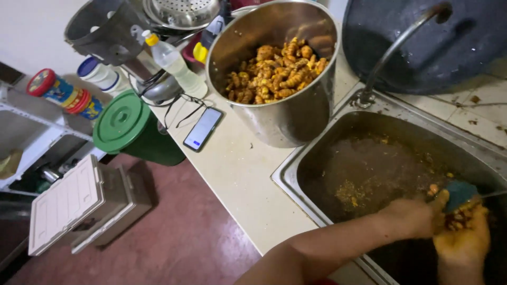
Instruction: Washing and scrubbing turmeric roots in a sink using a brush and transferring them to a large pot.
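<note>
Grip: left hand (pixel 417 216) closed on a blue-green scrubbing pad (pixel 460 192); right hand (pixel 465 240) cupped shut around a clump of yellow-orange roots (pixel 462 216), fingers stained yellow.
Position of hands: over the sink (pixel 322 158) at about 4 o'clock in the view, pad touching the roots.
Sink: steel, holding murky brown water with yellow scraps.
Faucet (pixel 391 53): curved, at the sink's 12 o'clock.
Steel pot (pixel 296 116): on the counter (pixel 237 174) at the sink's 11 o'clock, part filled with more roots.
Phone (pixel 203 129): at the pot's 9 o'clock, screen lit.
Green bucket lid (pixel 120 120): at the phone's 9 o'clock.
Plastic bottle (pixel 177 66): at the pot's 10 o'clock.
</note>
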